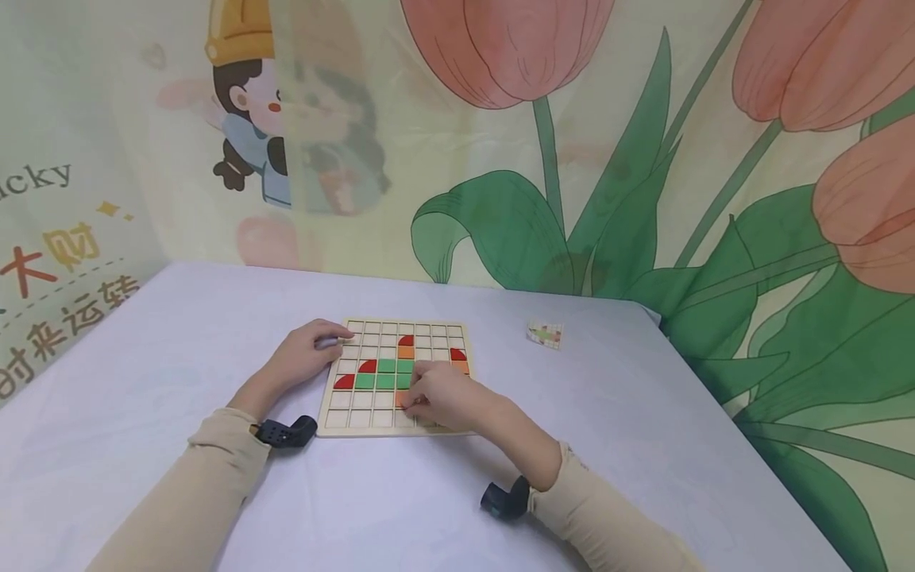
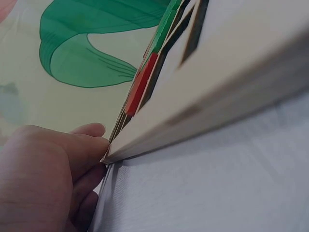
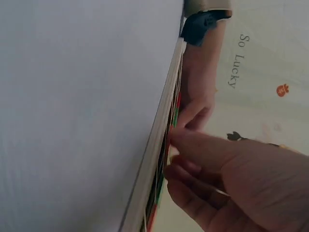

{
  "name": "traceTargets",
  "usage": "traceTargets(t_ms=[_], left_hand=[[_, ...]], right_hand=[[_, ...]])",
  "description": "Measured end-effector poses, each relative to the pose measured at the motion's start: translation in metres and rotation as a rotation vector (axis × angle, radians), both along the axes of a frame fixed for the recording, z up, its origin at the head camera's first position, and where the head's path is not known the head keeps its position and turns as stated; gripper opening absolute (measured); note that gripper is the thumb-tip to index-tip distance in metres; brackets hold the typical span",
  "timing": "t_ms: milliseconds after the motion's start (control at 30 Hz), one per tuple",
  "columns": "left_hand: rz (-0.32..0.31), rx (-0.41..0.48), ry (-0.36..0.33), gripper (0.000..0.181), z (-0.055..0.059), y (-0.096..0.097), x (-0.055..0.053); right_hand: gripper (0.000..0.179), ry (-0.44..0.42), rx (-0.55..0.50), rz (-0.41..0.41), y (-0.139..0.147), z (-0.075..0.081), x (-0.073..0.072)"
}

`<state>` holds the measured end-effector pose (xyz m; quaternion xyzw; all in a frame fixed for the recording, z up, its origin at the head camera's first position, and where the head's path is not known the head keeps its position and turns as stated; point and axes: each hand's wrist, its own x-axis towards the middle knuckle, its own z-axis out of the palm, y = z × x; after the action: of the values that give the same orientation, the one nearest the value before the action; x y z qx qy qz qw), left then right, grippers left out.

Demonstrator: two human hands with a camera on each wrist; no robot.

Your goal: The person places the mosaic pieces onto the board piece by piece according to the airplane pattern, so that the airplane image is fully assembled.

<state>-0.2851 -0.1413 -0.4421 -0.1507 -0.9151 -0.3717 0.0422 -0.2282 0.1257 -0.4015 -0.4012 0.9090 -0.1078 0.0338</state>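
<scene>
A wooden grid board lies on the table, holding green square tiles, red quarter-round tiles and orange tiles. My left hand holds the board by its left edge; in the left wrist view the thumb and fingers meet the board at its corner. Over the lower middle of the grid, my right hand has its thumb and bent fingers on an orange square tile, partly hidden beneath them. In the right wrist view, the thumb reaches the board's surface.
A small printed picture card lies to the right beyond the board. White cloth covers the table. Behind it hangs a backdrop with tulips and a cartoon figure. Each wrist wears a black camera.
</scene>
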Motion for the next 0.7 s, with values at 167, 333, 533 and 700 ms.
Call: traceTargets(t_ms=[167, 333, 533, 700], left_hand=[[0.001, 0.005, -0.015, 0.031, -0.002, -0.002, 0.001], [-0.015, 0.003, 0.008, 0.031, -0.001, -0.001, -0.002], [-0.013, -0.011, 0.003, 0.031, 0.001, 0.002, -0.003], [-0.002, -0.011, -0.004, 0.031, 0.0, 0.0, -0.002]], right_hand=[[0.006, -0.239, 0.12, -0.122, 0.025, 0.024, -0.007], [0.018, -0.383, 0.318, -0.39, 0.071, 0.039, -0.016], [0.027, -0.466, 0.47, -0.48, 0.093, 0.036, -0.017], [0.033, -0.409, 0.518, -0.5, 0.079, 0.03, -0.014]])
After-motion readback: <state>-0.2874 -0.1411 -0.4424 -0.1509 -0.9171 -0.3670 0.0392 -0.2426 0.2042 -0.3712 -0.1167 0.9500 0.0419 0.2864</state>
